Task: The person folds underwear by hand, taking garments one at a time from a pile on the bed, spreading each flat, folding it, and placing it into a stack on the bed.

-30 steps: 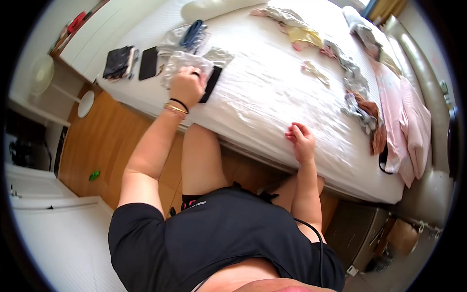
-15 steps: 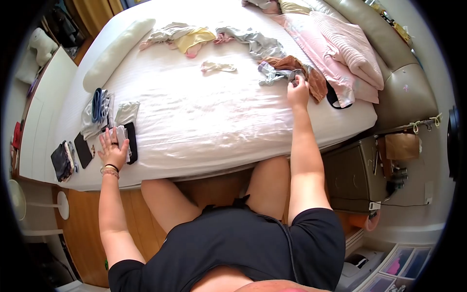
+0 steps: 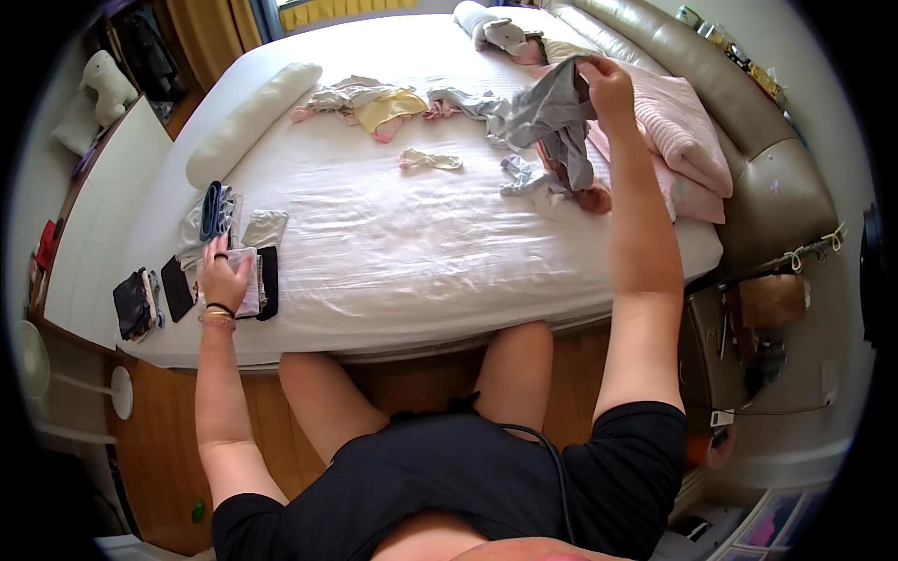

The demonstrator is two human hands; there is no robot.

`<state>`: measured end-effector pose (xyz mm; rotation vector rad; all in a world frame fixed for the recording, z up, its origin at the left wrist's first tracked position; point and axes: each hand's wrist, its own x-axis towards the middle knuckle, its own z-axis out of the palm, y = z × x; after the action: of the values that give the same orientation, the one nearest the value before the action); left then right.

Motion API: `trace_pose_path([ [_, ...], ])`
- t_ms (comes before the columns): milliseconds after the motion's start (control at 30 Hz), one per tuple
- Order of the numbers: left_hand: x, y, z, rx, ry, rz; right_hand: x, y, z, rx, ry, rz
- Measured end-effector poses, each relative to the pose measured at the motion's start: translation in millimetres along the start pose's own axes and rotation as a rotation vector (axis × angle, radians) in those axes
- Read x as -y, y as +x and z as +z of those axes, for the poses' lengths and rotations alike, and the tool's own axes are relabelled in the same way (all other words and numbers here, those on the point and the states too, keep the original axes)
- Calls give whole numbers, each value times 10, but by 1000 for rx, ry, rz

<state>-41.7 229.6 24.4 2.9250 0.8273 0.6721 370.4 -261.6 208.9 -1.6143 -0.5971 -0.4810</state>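
My right hand (image 3: 610,92) is raised over the far right of the bed, its fingers closed on the edge of a grey garment (image 3: 552,107) that hangs down. Below it lie a brown garment (image 3: 595,198) and a light grey-blue one (image 3: 524,178), both partly covered by the hanging cloth. On the left, my left hand (image 3: 223,273) lies with fingers stretched out on a folded white garment (image 3: 249,292). Beside that sit a folded black cloth (image 3: 269,280), a pale folded piece (image 3: 267,227) and a rolled blue garment (image 3: 217,208).
Loose clothes, among them a yellow one (image 3: 388,110), stretch across the far bed (image 3: 374,252). A small cream garment (image 3: 430,160) lies mid-bed. A white bolster (image 3: 253,122) is at left, a folded pink blanket (image 3: 687,131) at right by the headboard (image 3: 781,168).
My right hand has lifted the grey garment up and away from the pile beside the brown one. My left hand stays on the folded clothes. The view has tilted up slightly.
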Motion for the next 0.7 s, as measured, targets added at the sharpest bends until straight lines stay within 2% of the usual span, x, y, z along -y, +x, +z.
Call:
trace_pose_path([
  [33,-89,49,-92,-139,-95,94,184,15,63,38,86,0],
  [67,-238,75,-143,-178,-225,172,381,-4,145,89,154,0],
  [100,-673,90,-322,-217,-354,249,570,-51,240,142,222,2],
  [133,-952,105,-361,-74,-572,204,749,-139,347,216,303,-8],
  [167,-1243,94,-340,-47,-813,224,906,-259,472,250,364,34],
  [200,-1530,67,-411,64,-871,223,1044,-393,600,282,426,79],
  [233,-1846,16,-497,7,-926,283,1118,-473,711,314,489,123],
  [300,-2274,76,-525,-335,-776,494,1110,-580,903,394,600,209],
  [400,-2342,255,-475,-411,-798,505,982,-737,1081,474,715,286],
  [433,-2287,283,-490,-383,-875,423,898,-773,1086,462,666,319],
  [500,-2115,291,-547,-177,-1215,252,757,-882,1040,425,572,380],
  [533,-1986,317,-612,-81,-1205,239,724,-960,1012,415,524,443],
  [633,-1883,327,-868,-13,-1441,154,435,-1111,1008,590,106,474],
  [667,-1949,311,-987,60,-1532,76,404,-1213,1070,570,36,383],
  [700,-2000,319,-1067,76,-1401,121,317,-1262,1145,540,-124,160],
])
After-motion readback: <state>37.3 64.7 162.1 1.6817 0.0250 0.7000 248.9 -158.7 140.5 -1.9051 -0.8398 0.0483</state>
